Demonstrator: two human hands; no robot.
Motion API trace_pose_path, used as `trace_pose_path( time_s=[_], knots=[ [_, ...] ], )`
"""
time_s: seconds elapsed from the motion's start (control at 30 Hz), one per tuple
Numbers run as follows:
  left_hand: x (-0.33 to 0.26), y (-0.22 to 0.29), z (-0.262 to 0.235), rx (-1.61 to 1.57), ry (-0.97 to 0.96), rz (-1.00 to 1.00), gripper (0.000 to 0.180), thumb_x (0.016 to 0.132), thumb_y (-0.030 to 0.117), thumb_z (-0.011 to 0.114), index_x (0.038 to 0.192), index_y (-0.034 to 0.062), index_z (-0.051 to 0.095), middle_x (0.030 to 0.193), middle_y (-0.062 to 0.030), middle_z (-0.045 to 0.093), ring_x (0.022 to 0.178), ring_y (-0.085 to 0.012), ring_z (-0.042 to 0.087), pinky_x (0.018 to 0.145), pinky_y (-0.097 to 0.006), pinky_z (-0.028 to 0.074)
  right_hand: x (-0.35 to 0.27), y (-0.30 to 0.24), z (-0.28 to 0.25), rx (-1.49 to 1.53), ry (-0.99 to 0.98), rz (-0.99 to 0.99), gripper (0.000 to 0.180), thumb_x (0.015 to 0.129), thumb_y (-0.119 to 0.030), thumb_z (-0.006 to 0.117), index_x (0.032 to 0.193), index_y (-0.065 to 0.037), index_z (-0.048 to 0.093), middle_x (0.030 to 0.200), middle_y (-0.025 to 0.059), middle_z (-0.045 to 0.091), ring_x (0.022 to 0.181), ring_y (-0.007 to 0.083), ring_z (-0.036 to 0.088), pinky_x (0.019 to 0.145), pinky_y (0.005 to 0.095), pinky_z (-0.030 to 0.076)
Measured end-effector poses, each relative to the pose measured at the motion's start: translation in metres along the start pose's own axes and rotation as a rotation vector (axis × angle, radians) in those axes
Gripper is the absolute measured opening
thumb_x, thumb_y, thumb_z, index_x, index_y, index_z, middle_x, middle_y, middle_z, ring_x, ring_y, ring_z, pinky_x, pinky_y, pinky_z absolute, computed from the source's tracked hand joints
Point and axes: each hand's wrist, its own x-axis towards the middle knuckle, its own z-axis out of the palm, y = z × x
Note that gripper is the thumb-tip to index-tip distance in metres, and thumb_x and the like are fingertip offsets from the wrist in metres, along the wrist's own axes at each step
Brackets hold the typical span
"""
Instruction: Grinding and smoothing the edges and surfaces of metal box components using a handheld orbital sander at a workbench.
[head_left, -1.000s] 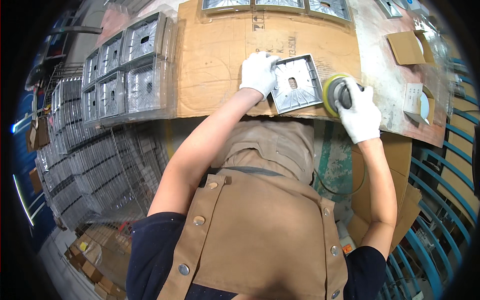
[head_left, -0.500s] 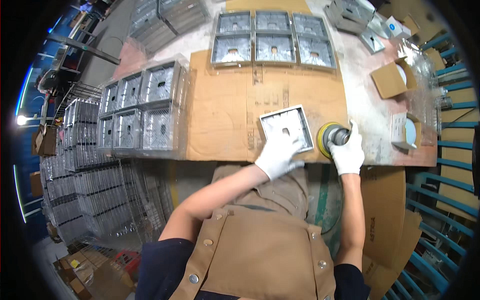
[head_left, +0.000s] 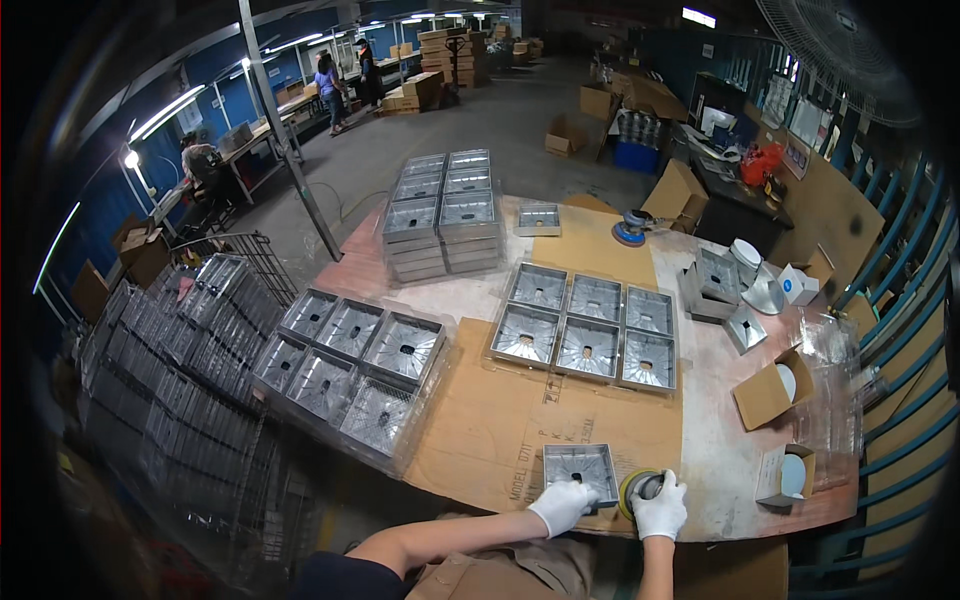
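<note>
Since the earlier frame, view has tilted up; both hands sit lower in picture. Head view: left hand point(head_left: 562, 505) flat, fingers spread, on metal tray point(head_left: 581, 469) at near edge of surface point(head_left: 715, 470). Right hand point(head_left: 660, 507) curled around sander point(head_left: 640, 488), just beside tray.

Person, own body, seen along the lower edge of the frame.

Left hand point(head_left: 562, 505): white knit work glove, close-fitting, covering the hand to the wrist; cuff edge plain.

Right hand point(head_left: 661, 512): matching white knit glove, same cut, cuff ending at the wrist.

Forearms: bare from the glove cuffs upward, no watch or band visible.

Upper left arm: short dark navy sleeve, lower centre-left of the frame.

Torso: tan-brown garment, apron-like, creased fabric, showing at the bottom centre; fastenings cannot be made out.
</note>
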Motion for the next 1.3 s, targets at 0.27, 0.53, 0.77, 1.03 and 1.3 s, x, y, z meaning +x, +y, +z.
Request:
trace_pose_path(
  time_s=[0.27, 0.53, 0.77, 1.03, 1.3],
  knots=[
    [0.028, -0.001, -0.061, -0.264, 0.260, -0.397, 0.040, 0.089, 0.037, 0.068, 0.112, 0.0038, 0.063, 0.100, -0.0215, 0.069, 0.097, -0.0394, 0.068, 0.084, -0.047, 0.056, 0.013, 0.007, 0.011, -0.028, 0.033, -0.040, 0.077, 0.071, -0.031, 0.084, 0.137, -0.012, 0.050, 0.121, 0.0211, 0.056, 0.099, 0.0428, 0.068, 0.085, 0.0498, 0.057],
    [0.014, -0.032, -0.019, -0.651, 0.416, -0.364, 0.050, 0.077, 0.037, 0.090, 0.103, 0.0023, 0.065, 0.093, -0.0153, 0.068, 0.087, -0.0290, 0.068, 0.079, -0.039, 0.055, 0.007, 0.001, 0.008, -0.022, 0.043, -0.031, 0.072, 0.073, -0.029, 0.083, 0.135, -0.013, 0.050, 0.119, 0.0213, 0.057, 0.097, 0.0436, 0.068, 0.085, 0.0507, 0.056],
    [-0.025, -0.059, -0.013, -0.390, 0.207, -0.369, 0.054, 0.073, 0.041, 0.089, 0.105, 0.0066, 0.061, 0.106, -0.0165, 0.067, 0.103, -0.0373, 0.064, 0.093, -0.045, 0.052, 0.013, 0.005, 0.013, -0.024, 0.059, -0.036, 0.069, 0.074, -0.030, 0.083, 0.133, -0.015, 0.051, 0.118, 0.0204, 0.057, 0.096, 0.0442, 0.068, 0.085, 0.0509, 0.056],
    [-0.026, -0.053, -0.012, -0.835, 0.293, -0.509, 0.041, 0.072, 0.011, 0.084, 0.105, 0.0014, 0.061, 0.094, -0.0084, 0.068, 0.088, -0.0176, 0.066, 0.082, -0.032, 0.055, 0.016, -0.007, 0.009, -0.006, 0.055, -0.011, 0.070, 0.073, -0.031, 0.083, 0.133, -0.016, 0.051, 0.120, 0.0188, 0.059, 0.101, 0.0436, 0.067, 0.088, 0.0509, 0.055],
    [-0.032, -0.060, -0.007, -0.838, 0.126, -0.416, 0.040, 0.073, 0.004, 0.087, 0.106, 0.0016, 0.064, 0.092, -0.0023, 0.067, 0.090, -0.0103, 0.062, 0.083, -0.029, 0.053, 0.007, 0.006, 0.013, -0.027, 0.000, -0.014, 0.077, 0.073, -0.030, 0.083, 0.139, -0.014, 0.048, 0.123, 0.0200, 0.056, 0.101, 0.0440, 0.067, 0.088, 0.0511, 0.055]
  ],
)
